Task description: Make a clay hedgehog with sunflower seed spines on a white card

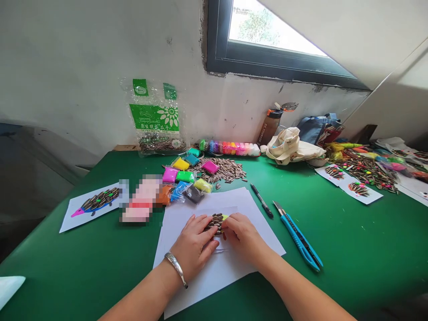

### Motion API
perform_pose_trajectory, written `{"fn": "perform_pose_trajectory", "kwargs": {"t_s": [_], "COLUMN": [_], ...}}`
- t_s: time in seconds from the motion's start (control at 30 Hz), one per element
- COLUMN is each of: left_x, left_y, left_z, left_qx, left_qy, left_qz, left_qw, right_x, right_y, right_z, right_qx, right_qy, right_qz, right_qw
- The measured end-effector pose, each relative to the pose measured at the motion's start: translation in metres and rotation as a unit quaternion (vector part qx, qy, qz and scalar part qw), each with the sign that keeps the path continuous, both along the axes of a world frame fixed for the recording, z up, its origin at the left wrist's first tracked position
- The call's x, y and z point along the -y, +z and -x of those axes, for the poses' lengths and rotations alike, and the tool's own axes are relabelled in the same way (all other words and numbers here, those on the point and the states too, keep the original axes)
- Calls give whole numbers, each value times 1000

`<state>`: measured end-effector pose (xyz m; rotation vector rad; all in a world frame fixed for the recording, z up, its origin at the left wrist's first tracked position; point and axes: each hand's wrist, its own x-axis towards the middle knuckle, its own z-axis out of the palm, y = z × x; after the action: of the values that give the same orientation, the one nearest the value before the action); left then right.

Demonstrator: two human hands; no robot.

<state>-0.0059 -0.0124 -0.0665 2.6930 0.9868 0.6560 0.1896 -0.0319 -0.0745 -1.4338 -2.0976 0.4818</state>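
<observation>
A patch of striped sunflower seeds [216, 222] with yellow-green clay [224, 217] at its right edge lies on white paper [214, 281]. My left hand [193, 244], a silver bracelet on its wrist, rests flat at the left of the seeds, fingers spread and fingertips touching them. At the right edge of the patch, my right hand [241, 232] has its fingers bent and pressed together near the clay; whatever lies between its fingertips is hidden.
Coloured clay packets [182, 176] and loose seeds [230, 169] lie behind the paper. A pen [261, 200] and a blue cutter [299, 238] are to the right. A seed-covered hedgehog picture [72, 223] lies left. A bottle [269, 125] stands at the wall.
</observation>
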Motion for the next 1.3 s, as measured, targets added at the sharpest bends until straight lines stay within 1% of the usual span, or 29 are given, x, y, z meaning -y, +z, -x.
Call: {"fn": "perform_pose_trajectory", "kwargs": {"t_s": [0.1, 0.2, 0.43, 0.8, 0.93, 1.0, 1.03, 1.1, 1.17, 1.2, 1.23, 1.3], "left_x": [0, 1, 1, 1, 1, 1, 1, 2, 2, 2, 2, 2], "left_y": [1, 1, -2, 0, 0, 0, 1, 1, 2, 3, 3, 3], "left_z": [0, 0, 1, 0, 0, 0, 1, 1, 1, 1, 1, 1], "left_qx": [-4, -6, -6, 13, 8, 7, 7, 5, 2, 2, 1, -1], "left_qy": [1, 0, -1, 3, 5, 7, 7, 7, 7, 6, 5, 3], "left_qz": [3, 9, 9, 2, 1, 2, 3, 5, 9, 10, 12, 15], "left_qw": [1000, 1000, 1000, 1000, 1000, 1000, 1000, 1000, 1000, 1000, 1000, 1000], "right_x": [3, 5, 4, 4, 1, -6, -12, -28, -51, -63, -75, -97], "right_y": [1, 3, 2, 4, 8, 15, 19, 27, 31, 31, 31, 26], "right_z": [-2, -7, -7, -3, -9, -16, -19, -26, -28, -28, -26, -21], "right_qx": [10, 19, 35, 56, 37, 28, 31, 51, 87, 108, 133, 146], "right_qy": [-31, -61, -55, -46, -30, -32, -44, -62, -78, -86, -81, -73], "right_qz": [4, -7, -11, -9, 5, 12, 9, -9, -28, -37, -46, -54], "right_qw": [999, 998, 998, 997, 999, 999, 999, 997, 993, 990, 987, 985]}}
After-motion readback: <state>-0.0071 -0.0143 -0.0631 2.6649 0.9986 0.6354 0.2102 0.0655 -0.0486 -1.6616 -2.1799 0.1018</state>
